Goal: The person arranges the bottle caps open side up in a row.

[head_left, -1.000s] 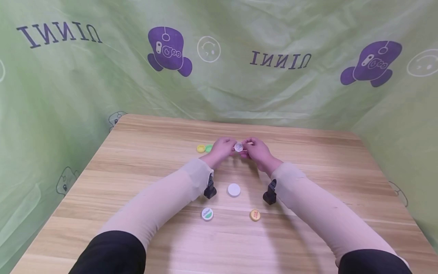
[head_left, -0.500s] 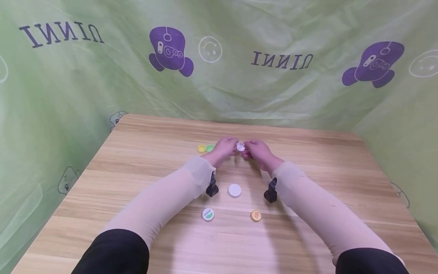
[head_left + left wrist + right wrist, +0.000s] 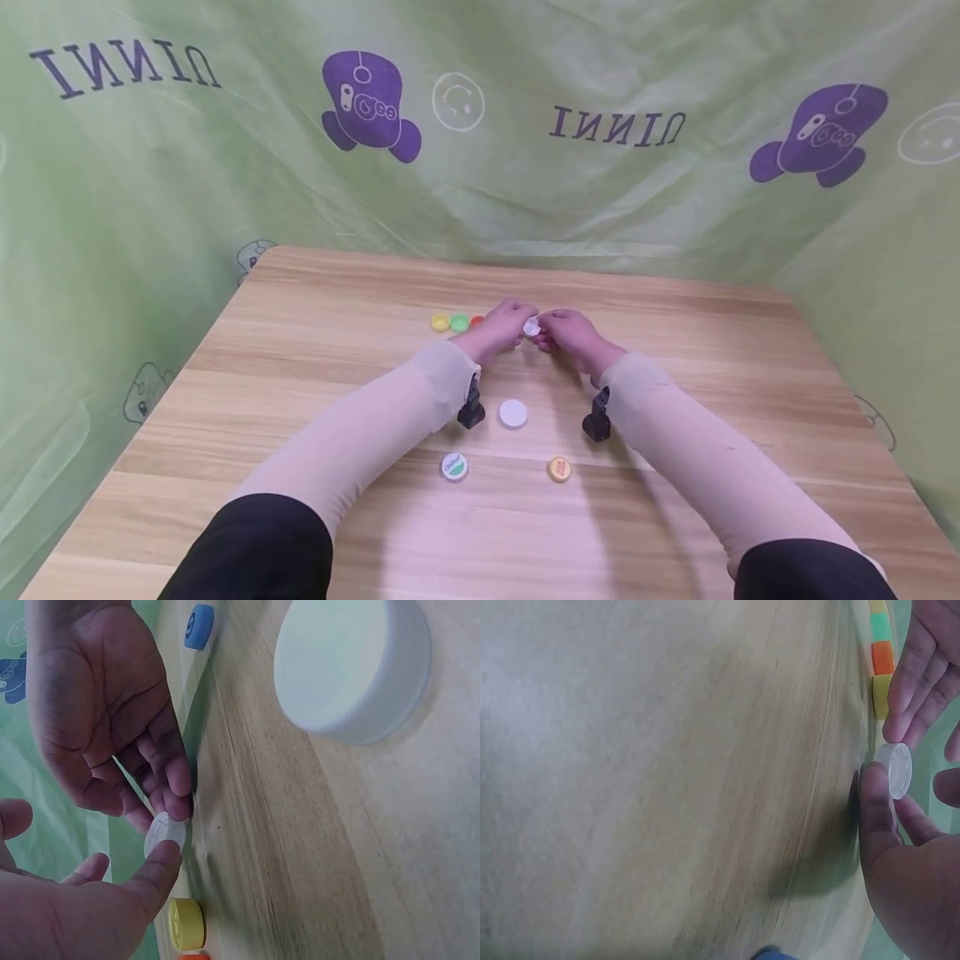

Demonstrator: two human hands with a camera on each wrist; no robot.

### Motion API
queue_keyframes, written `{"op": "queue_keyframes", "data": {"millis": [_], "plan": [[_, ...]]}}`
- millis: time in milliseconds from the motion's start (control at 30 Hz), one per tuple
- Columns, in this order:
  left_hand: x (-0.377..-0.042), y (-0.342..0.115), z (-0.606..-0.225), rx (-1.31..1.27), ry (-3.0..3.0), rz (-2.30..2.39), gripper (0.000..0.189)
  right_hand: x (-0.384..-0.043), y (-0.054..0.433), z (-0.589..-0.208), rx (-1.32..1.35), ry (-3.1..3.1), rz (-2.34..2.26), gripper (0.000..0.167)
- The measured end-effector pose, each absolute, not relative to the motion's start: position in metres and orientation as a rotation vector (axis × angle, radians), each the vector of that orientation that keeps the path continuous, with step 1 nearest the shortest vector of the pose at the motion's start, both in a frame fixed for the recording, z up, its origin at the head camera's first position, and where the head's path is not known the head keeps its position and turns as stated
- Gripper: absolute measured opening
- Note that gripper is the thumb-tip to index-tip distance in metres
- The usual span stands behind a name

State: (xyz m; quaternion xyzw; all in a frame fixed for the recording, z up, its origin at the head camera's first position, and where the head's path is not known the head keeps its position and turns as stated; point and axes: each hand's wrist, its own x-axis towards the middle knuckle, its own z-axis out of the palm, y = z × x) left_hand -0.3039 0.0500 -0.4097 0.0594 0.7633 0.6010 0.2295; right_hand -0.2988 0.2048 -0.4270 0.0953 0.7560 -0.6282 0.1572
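A clear whitish bottle cap (image 3: pixel 532 327) is held up between my two hands near the back of the table. My right hand (image 3: pixel 576 335) pinches it with thumb and finger, as the cap (image 3: pixel 900 771) in the right wrist view shows. My left hand (image 3: pixel 501 327) grips its other edge; the left wrist view has a fingertip lying over the cap (image 3: pixel 162 829). Left of the hands runs a row of caps: yellow (image 3: pixel 440 322), green (image 3: pixel 460 322) and orange-red (image 3: pixel 477 321). A second yellow cap (image 3: pixel 881 696) follows, hidden in the head view.
A wide white lid (image 3: pixel 513 414) lies between the forearms. Nearer are a white cap with green print (image 3: pixel 454 467) and an orange-yellow cap with red print (image 3: pixel 559 469). A blue cap (image 3: pixel 199 627) sits to the right, beyond my right hand. Green printed cloth (image 3: pixel 510 208) stands behind the table.
Both hands and the clear cap have shifted slightly right, the left hand most. The clear cap has turned between the fingers. The orange-red cap has come into view beside the left hand.
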Motion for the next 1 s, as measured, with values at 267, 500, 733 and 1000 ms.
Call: {"op": "queue_keyframes", "data": {"millis": [267,500,733,1000], "plan": [[-0.306,0.052,-0.409,0.16,2.083,1.637,0.038,-0.303,0.203,-0.425,0.296,2.175,-1.761,0.034],[-0.306,0.051,-0.406,0.123,2.119,1.595,0.045,-0.304,0.2,-0.424,0.312,2.18,-1.74,0.036],[-0.311,0.044,-0.399,0.051,2.117,1.612,0.053,-0.305,0.195,-0.42,0.281,2.162,-1.753,0.039],[-0.314,0.037,-0.404,0.084,2.092,1.629,0.054,-0.304,0.19,-0.423,0.285,2.143,-1.753,0.04]]}}
